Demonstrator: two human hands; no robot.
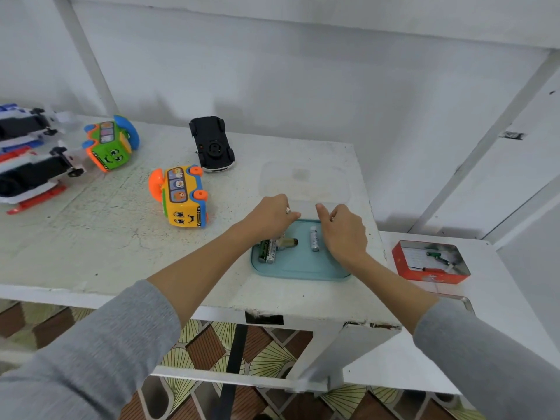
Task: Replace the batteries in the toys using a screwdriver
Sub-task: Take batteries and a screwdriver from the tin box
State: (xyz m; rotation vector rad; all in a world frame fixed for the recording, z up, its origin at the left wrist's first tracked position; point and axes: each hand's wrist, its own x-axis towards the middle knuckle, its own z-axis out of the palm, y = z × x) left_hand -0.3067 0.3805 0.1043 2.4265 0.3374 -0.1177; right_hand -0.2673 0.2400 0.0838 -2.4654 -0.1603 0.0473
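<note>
Now | teal tray: batteries | red tin: tools | both hands' fingers curled, grasp unclear.

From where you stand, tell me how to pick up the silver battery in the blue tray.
Pinch the silver battery across its round middle, coming from above. It lies flat and alone on the blue tray, long sides free, beside the right hand.

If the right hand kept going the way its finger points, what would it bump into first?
Probably the clear plastic container, lying just beyond the right hand and the light blue tray. The extended finger seems almost at its near edge, though depth is hard to judge.
</note>
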